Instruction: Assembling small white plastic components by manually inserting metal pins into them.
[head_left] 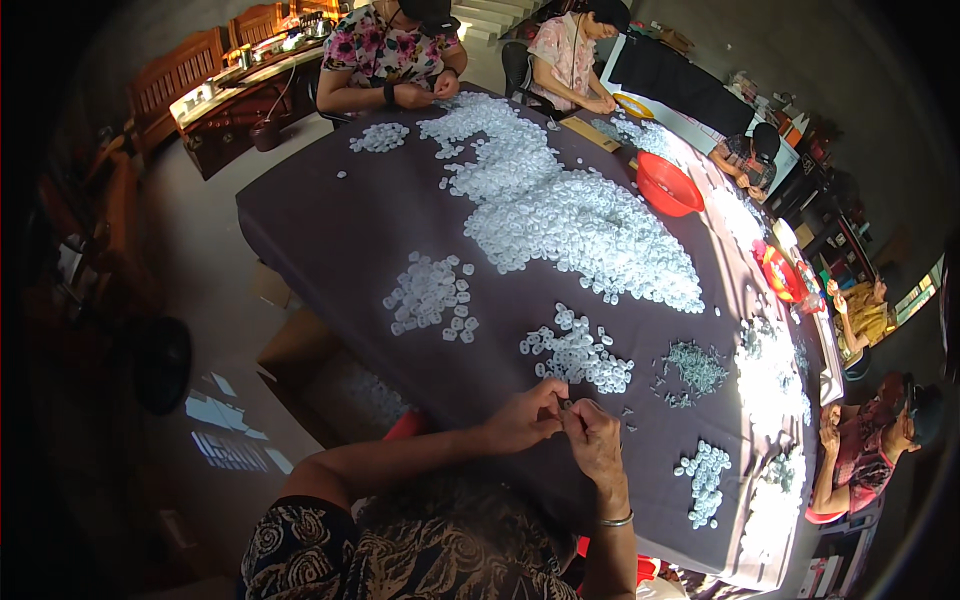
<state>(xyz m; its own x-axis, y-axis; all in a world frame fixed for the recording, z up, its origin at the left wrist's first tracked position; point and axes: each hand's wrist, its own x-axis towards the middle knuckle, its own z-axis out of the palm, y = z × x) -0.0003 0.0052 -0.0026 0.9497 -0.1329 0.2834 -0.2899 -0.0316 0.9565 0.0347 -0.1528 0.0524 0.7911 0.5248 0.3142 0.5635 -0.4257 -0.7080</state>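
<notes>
"Patterned shirt (430,550) closest to us, then the near edge of the surface (320,215). What are the hands doing?"

"We see the left hand (535,415) and right hand (595,430) meeting, fingertips pinching a small piece (567,404) just inside that edge; its kind we can't make out."

"What could go wrong?"

"We'd guess a loose pinch could drop it, or a careless forearm could push the white pile (580,355) just beyond into the grey-green pile (695,368), mixing them."

"Our count?"

"Two hands, one pinched piece, one grey-green pile, one big white heap (570,225) mid-surface. Four smaller white piles: that one, one left of it, one by the far edge, one right of the hands near our edge. We make out two red bowls (669,190) toward the right edge. Single pieces are too many to count, and sunlight washes out those along the right edge."
</notes>
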